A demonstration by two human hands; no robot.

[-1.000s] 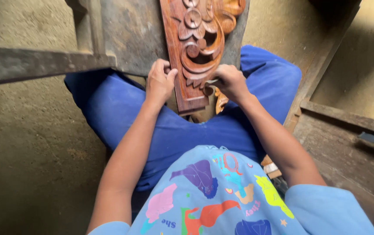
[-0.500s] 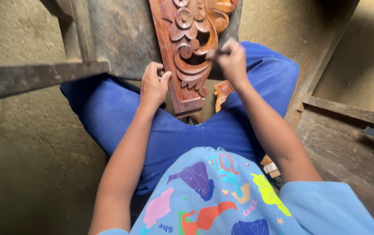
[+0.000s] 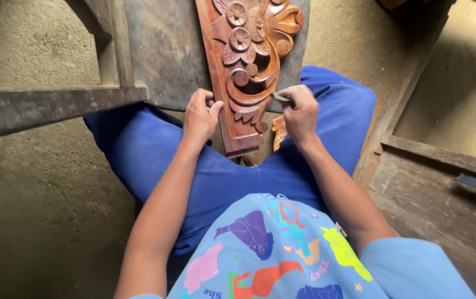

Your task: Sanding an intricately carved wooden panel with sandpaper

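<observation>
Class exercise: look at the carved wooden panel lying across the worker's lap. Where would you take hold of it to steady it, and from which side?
Probably grip the carved wooden panel by its plain, flat left edge near the lower end, coming from the left, as the left hand does. That strip is smooth and solid, while the right side carries scrolls and pierced gaps where the right hand works with a small tool.

Soft daylight from upper right, dim left side, sharp focus, wide-angle edges

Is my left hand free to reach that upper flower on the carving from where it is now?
Probably yes: the left hand grips the carved panel at its edge, and nothing covers the upper flower further up.
</observation>
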